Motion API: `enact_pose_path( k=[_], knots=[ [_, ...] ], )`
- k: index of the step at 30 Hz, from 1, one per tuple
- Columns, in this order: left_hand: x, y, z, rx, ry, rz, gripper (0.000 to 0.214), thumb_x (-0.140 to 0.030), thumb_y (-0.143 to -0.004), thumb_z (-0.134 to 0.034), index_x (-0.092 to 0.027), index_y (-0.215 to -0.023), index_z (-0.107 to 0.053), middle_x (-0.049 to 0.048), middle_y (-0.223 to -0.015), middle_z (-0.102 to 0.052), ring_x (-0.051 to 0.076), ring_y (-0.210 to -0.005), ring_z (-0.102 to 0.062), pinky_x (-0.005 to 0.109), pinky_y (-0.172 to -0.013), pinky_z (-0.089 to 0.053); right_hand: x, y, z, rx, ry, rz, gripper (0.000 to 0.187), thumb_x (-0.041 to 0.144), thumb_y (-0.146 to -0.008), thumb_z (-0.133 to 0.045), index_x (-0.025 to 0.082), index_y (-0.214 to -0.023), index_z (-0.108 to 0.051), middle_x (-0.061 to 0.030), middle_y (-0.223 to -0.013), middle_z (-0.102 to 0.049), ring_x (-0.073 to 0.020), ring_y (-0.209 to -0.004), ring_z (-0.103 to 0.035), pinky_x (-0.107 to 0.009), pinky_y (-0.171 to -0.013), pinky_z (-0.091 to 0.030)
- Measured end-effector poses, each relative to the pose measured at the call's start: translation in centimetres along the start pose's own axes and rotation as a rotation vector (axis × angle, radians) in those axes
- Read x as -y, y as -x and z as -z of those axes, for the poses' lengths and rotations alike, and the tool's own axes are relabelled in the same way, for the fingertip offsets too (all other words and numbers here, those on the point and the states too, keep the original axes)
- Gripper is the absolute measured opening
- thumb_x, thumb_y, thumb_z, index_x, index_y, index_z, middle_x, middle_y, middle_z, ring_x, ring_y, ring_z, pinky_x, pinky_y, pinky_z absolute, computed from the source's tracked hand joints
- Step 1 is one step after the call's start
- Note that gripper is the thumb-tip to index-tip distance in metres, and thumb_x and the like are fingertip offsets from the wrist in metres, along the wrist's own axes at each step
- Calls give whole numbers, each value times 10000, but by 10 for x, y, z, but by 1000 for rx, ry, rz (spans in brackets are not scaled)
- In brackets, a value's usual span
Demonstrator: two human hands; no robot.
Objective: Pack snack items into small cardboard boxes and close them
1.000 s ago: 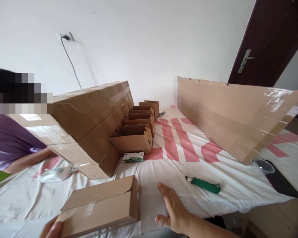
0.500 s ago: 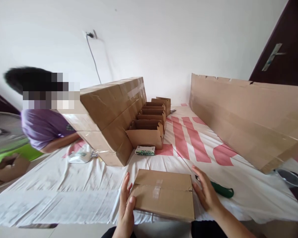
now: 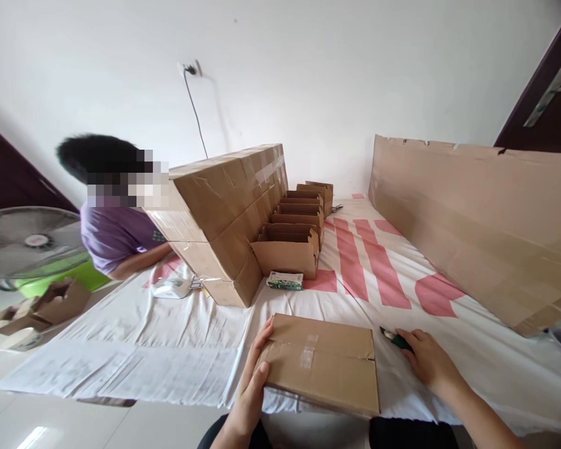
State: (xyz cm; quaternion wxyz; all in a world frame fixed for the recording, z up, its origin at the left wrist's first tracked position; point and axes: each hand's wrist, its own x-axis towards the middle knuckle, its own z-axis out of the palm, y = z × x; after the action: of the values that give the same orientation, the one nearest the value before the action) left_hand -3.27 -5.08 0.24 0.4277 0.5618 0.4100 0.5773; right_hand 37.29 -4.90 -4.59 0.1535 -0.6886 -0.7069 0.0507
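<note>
A closed cardboard box (image 3: 320,365) lies at the table's front edge, with a strip of clear tape across its middle seam. My left hand (image 3: 253,380) grips the box's left side, thumb on the near corner and fingers along the far edge. To the right of the box, my right hand (image 3: 423,358) is closed around the green handle of a utility knife (image 3: 399,340). The knife's dark tip points left toward the box, apart from it, and most of the handle is hidden under my fingers.
Behind the box stand a small green-and-white carton (image 3: 285,281), several open cardboard boxes (image 3: 290,255) and a wall of taped boxes (image 3: 229,218). A large cardboard panel (image 3: 467,231) borders the right. Another person (image 3: 116,231) leans at the left, near a fan (image 3: 37,240).
My right hand has left the box's right side and closed on the green utility knife. My left hand now holds the box's side more closely. The view has swung slightly left.
</note>
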Motion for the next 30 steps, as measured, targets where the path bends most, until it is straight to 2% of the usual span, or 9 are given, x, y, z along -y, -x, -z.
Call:
enact_pose_path(
  k=[4, 8, 10, 14, 17, 20, 24, 30],
  knots=[
    [-2, -1, 0, 7, -6, 23, 576, -542, -902, -488, -256, -1402, -493, 65, -1559, -385, 338, -1462, -258, 526, -1215, -124, 18, -16, 23, -220, -142, 84, 426, 284, -924, -372, 151, -1267, -587, -141, -1024, -669, -290, -967, -651, -433, -823, -553],
    [-6, -2, -2, 3, -22, 12, 569, -540, -904, -482, -269, -1404, -493, 52, -1556, -391, 335, -1462, -262, 519, -1218, -120, 73, -32, 70, -403, -222, 309, 384, 270, -974, -355, 201, -1316, -513, -124, -1078, -663, -262, -1012, -647, -413, -838, -558],
    [-7, -1, -3, 5, -21, -3, 554, -524, -913, -477, -272, -1406, -492, 48, -1554, -395, 328, -1470, -244, 516, -1221, -110, 109, -36, 93, -358, -261, 434, 393, 243, -984, -361, 227, -1363, -465, -104, -1078, -668, -236, -985, -659, -395, -840, -562],
    [-5, -1, -2, 10, -9, -7, 542, -497, -919, -484, -258, -1405, -495, 50, -1554, -397, 318, -1472, -247, 498, -1222, -137, 177, -37, 122, -94, -247, 646, 437, 193, -990, -342, 241, -1417, -422, -69, -1002, -696, -207, -848, -678, -370, -745, -577],
    [-3, 0, -1, 29, -3, -16, 540, -475, -931, -470, -253, -1424, -470, 49, -1565, -377, 307, -1474, -243, 489, -1225, -133, 217, -36, 128, 43, -141, 773, 466, 99, -926, -375, 210, -1364, -490, -51, -950, -714, -203, -819, -678, -351, -728, -557],
    [-1, 0, 1, 39, -16, -24, 529, -458, -941, -456, -261, -1432, -455, 44, -1570, -368, 295, -1479, -234, 479, -1228, -122, 246, -36, 125, 64, 9, 811, 444, 73, -841, -426, 182, -1242, -585, -48, -852, -716, -216, -747, -685, -331, -646, -537],
    [-1, 1, 1, 24, -27, -31, 515, -469, -940, -459, -274, -1416, -473, 43, -1558, -388, 299, -1473, -249, 474, -1226, -139, 265, -34, 116, 38, 223, 769, 405, 107, -834, -464, 139, -1212, -609, -83, -799, -715, -236, -677, -678, -329, -565, -507],
    [-1, 2, 0, 15, -22, -11, 522, -481, -934, -469, -270, -1412, -480, 48, -1553, -396, 308, -1478, -233, 488, -1225, -131, 255, -29, 120, 55, 316, 752, 446, 83, -820, -505, 152, -1249, -603, -87, -781, -718, -227, -654, -681, -308, -527, -488]
  ],
)
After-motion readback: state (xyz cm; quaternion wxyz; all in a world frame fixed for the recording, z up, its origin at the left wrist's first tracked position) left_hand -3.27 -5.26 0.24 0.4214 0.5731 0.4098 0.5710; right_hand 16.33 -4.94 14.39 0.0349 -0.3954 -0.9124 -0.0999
